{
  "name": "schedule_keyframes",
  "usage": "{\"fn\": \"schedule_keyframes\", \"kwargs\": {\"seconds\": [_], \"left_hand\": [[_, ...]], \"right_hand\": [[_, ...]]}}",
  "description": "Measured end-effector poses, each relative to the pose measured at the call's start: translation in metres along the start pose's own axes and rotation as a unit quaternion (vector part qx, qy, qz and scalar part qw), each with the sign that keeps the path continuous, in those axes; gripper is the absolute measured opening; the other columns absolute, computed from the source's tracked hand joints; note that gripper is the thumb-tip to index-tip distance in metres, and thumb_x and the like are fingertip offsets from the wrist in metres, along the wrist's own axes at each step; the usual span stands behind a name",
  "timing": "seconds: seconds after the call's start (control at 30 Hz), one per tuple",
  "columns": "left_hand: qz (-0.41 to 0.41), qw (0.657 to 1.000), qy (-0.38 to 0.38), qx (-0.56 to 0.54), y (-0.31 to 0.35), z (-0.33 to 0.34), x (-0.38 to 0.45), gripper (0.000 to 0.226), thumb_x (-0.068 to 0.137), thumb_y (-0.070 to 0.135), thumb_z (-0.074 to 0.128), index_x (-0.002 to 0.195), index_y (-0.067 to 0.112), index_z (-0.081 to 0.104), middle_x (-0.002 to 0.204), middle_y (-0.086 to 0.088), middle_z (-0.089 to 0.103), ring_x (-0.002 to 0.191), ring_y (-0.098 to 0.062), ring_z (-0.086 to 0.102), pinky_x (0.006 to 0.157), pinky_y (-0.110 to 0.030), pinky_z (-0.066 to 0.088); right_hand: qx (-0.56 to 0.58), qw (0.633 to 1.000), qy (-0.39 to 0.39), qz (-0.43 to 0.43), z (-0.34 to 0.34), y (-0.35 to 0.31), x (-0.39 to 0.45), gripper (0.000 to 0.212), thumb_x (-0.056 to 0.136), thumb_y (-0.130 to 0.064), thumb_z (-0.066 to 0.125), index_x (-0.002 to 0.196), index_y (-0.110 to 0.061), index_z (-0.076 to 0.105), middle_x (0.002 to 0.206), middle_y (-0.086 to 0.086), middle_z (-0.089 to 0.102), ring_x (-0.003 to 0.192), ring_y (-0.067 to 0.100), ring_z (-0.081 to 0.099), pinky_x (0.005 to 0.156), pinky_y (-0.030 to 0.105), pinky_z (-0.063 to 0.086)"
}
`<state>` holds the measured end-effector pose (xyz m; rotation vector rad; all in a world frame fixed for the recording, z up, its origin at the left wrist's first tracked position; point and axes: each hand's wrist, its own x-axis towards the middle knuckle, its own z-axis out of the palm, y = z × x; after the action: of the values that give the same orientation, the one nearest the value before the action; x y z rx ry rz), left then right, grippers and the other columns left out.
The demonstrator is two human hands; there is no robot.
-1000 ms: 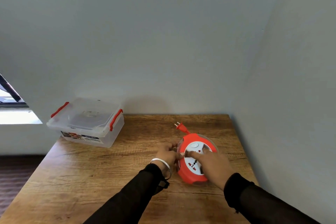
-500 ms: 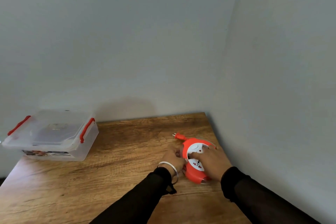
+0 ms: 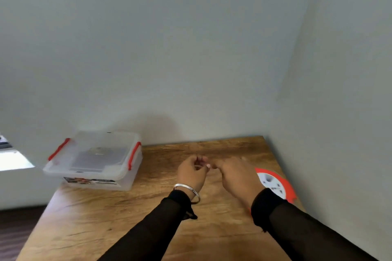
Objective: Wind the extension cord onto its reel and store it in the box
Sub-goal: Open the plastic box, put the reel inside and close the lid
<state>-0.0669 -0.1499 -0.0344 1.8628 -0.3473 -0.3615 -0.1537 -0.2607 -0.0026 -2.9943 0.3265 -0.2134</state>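
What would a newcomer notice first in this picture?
The two hands, left hand and right hand, meet above the wooden table, holding nothing visible. The red-and-white cord reel lies behind the right wrist, and the lidded clear storage box sits far left.

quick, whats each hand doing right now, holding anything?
Left hand: fingers loosely curled, holding nothing visible.
Right hand: blurred, fingers relaxed, off the reel, holding nothing visible.
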Motion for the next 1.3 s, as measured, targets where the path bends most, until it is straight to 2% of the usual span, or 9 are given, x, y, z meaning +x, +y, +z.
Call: {"fn": "schedule_keyframes", "kwargs": {"seconds": [0.1,0.3,0.53,0.73,0.87,0.93,1.0,1.13,1.3], "left_hand": [[0.074,0.994,0.073,0.034,0.007,-0.072,0.01,0.015,0.08,0.009,0.068,0.085,0.023,0.064,0.082,0.004,0.068,0.071,-0.008,0.06,0.062,-0.011,0.047],[0.172,0.929,0.241,0.223,-0.011,-0.24,0.044,0.028,0.075,0.005,0.07,0.102,0.011,0.065,0.107,-0.01,0.06,0.097,-0.028,0.059,0.086,-0.036,0.046],[-0.047,0.931,0.139,0.334,-0.076,-0.343,0.086,0.062,0.094,0.035,0.051,0.146,0.01,0.03,0.153,-0.018,0.031,0.142,-0.033,0.026,0.115,-0.043,0.026],[-0.006,0.889,0.123,0.441,-0.086,-0.323,0.057,0.055,0.092,0.04,0.052,0.135,0.007,0.042,0.128,-0.015,0.051,0.11,-0.035,0.055,0.093,-0.039,0.042],[0.019,0.93,0.094,0.354,-0.085,-0.3,0.024,0.038,0.09,0.038,0.054,0.114,0.008,0.054,0.111,-0.013,0.059,0.097,-0.034,0.059,0.077,-0.038,0.048],[0.018,0.946,0.084,0.313,-0.086,-0.287,0.01,0.031,0.091,0.04,0.052,0.098,0.01,0.059,0.092,-0.008,0.064,0.086,-0.03,0.061,0.066,-0.033,0.041],[0.031,0.957,0.082,0.276,-0.087,-0.276,0.001,0.028,0.095,0.034,0.048,0.085,0.01,0.059,0.074,-0.004,0.063,0.073,-0.027,0.059,0.057,-0.031,0.037],[0.033,0.963,0.081,0.256,-0.095,-0.268,0.002,0.028,0.096,0.021,0.042,0.07,0.014,0.049,0.06,0.001,0.052,0.054,-0.014,0.047,0.046,-0.024,0.028],[-0.123,0.986,0.041,0.102,-0.116,-0.274,0.016,0.04,0.098,0.019,0.043,0.059,0.008,0.049,0.057,-0.006,0.05,0.053,-0.022,0.045,0.051,-0.026,0.032]], "right_hand": [[0.03,0.997,0.062,-0.028,0.0,-0.05,0.028,0.027,0.087,-0.024,0.041,0.105,-0.028,0.059,0.095,-0.001,0.071,0.096,0.019,0.062,0.079,0.034,0.035],[0.179,0.979,0.058,-0.073,0.014,-0.167,0.093,0.037,0.093,-0.037,0.037,0.125,-0.026,0.052,0.124,0.003,0.06,0.115,0.024,0.05,0.094,0.038,0.041],[0.098,0.99,-0.096,-0.012,0.068,-0.23,0.134,0.058,0.098,-0.049,0.018,0.149,-0.022,0.014,0.159,0.008,0.0,0.144,0.026,-0.006,0.117,0.043,0.007],[0.1,0.995,-0.03,0.005,0.08,-0.212,0.088,0.052,0.1,-0.031,0.023,0.149,-0.012,0.015,0.158,0.008,0.005,0.144,0.021,-0.007,0.114,0.027,-0.004],[0.228,0.961,-0.027,0.154,0.067,-0.181,0.039,0.062,0.099,-0.024,0.033,0.149,-0.014,-0.002,0.157,0.011,-0.009,0.144,0.025,-0.008,0.113,0.031,0.001],[0.313,0.912,0.013,0.265,0.061,-0.169,0.023,0.058,0.099,-0.027,0.036,0.148,-0.011,0.01,0.155,0.014,0.016,0.141,0.028,0.019,0.109,0.034,0.022],[0.315,0.89,0.078,0.32,0.059,-0.162,0.015,0.042,0.099,-0.033,0.035,0.134,-0.011,0.042,0.128,0.01,0.056,0.104,0.024,0.055,0.081,0.031,0.044],[0.269,0.883,0.134,0.361,0.06,-0.154,0.013,0.038,0.1,-0.036,0.029,0.105,-0.013,0.06,0.088,0.006,0.063,0.071,0.016,0.052,0.054,0.028,0.034],[0.337,0.826,0.11,0.438,0.062,-0.139,0.019,0.038,0.099,-0.029,0.034,0.096,-0.004,0.062,0.093,0.014,0.065,0.079,0.027,0.056,0.065,0.035,0.041]]}}
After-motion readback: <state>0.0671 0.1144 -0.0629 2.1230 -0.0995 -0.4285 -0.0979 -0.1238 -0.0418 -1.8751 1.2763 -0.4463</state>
